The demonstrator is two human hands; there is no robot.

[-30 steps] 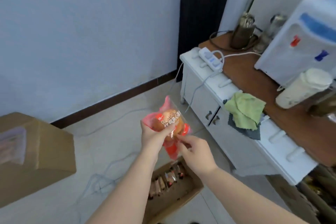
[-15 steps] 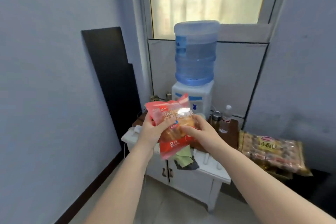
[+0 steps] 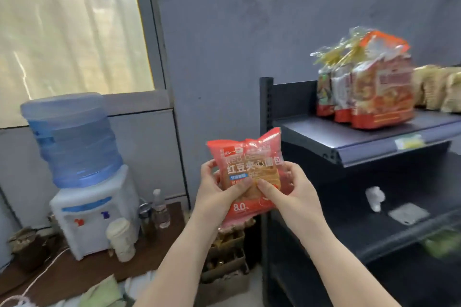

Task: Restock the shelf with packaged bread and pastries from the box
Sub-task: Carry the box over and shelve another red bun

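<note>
Two hands hold a bread pack

Left hand (image 3: 217,192) and right hand (image 3: 291,192) both pinch the red bread pack (image 3: 249,172), the shelf (image 3: 374,139) just right of the grip. It looks light, soft and squashy; hold its edges gently.

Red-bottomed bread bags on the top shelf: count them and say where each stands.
3, upright in a row on the top shelf: left bag, middle bag, and the large front bag on the right. More may be hidden behind them.
</note>
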